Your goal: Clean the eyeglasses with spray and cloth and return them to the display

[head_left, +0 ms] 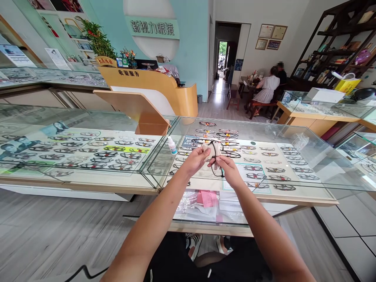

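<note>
Above the glass display case, a pair of black-framed eyeglasses (217, 171) is held between both hands. My left hand (197, 159) pinches a pale cloth (208, 150) against the upper part of the glasses. On the other side, my right hand (227, 167) is closed on the frame, thumb and fingers together. One lens hangs low beside the right fingers; the other is partly covered by the cloth. A small white spray bottle (172, 145) with a blue and pink label stands on the glass top, to the left of my hands.
Rows of eyeglasses lie inside the glass display case (293, 188) beneath my hands. A brown mirror stand (138, 109) rises at the left. Behind is a yellow counter (158, 88). Two people sit at a table (248, 81) in the far right. Plastic packets fill the lower shelf.
</note>
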Action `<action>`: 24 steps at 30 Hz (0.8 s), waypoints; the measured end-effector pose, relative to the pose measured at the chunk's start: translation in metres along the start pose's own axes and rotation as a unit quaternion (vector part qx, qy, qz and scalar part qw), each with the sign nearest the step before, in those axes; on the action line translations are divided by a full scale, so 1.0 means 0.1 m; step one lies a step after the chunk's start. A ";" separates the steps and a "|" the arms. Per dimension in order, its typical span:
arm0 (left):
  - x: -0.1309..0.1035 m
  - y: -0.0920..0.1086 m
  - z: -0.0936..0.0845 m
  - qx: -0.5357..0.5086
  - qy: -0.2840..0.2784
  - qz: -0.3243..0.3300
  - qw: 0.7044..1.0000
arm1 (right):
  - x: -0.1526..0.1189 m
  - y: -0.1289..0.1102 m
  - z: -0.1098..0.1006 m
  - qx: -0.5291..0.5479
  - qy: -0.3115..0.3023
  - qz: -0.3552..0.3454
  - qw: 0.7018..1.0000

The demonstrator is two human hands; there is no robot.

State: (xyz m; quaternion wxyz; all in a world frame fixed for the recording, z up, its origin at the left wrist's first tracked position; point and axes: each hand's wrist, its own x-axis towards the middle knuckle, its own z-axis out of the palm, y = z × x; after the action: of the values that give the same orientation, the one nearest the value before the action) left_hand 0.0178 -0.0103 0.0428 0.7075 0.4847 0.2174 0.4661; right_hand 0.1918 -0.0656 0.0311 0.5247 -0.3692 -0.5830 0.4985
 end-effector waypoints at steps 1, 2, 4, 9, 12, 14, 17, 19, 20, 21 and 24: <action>-0.01 0.01 -0.01 0.004 -0.009 0.000 1.000 | 0.00 0.01 0.00 0.000 -0.001 0.002 1.000; -0.01 0.02 -0.01 0.008 -0.019 -0.001 1.000 | 0.00 0.02 0.00 -0.001 -0.003 0.004 1.000; -0.02 0.01 0.01 0.018 -0.027 -0.001 0.999 | 0.00 0.04 0.01 -0.005 -0.008 0.008 1.000; 0.00 -0.08 0.11 0.047 0.060 0.016 0.997 | 0.00 0.09 0.06 -0.031 -0.027 -0.002 0.999; 0.02 -0.13 0.13 0.045 0.105 0.023 0.993 | -0.01 0.11 0.09 -0.041 -0.032 -0.020 0.998; 0.04 -0.14 0.12 0.031 0.118 0.022 0.992 | -0.03 0.11 0.10 -0.049 -0.029 -0.024 0.998; 0.05 -0.12 0.09 0.004 0.088 0.004 0.996 | -0.03 0.07 0.07 -0.056 -0.023 -0.021 0.998; 0.04 -0.10 0.08 -0.015 0.048 -0.005 0.999 | -0.03 0.04 0.03 -0.052 -0.019 -0.020 0.998; 0.03 -0.09 0.08 -0.025 0.031 -0.006 0.999 | -0.02 0.02 0.01 -0.048 -0.017 -0.021 0.998; 0.02 -0.08 0.08 -0.035 0.021 -0.005 0.999 | -0.02 0.00 -0.01 -0.044 -0.015 -0.022 0.999; -0.02 -0.06 0.09 -0.044 0.005 -0.003 0.999 | 0.00 -0.01 -0.04 -0.026 -0.011 -0.024 0.999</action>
State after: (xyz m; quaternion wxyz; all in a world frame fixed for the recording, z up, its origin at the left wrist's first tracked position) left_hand 0.0264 -0.0175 0.0414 0.7284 0.4498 0.2017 0.4758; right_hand 0.1954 -0.0654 0.0317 0.5200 -0.3629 -0.6101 0.4750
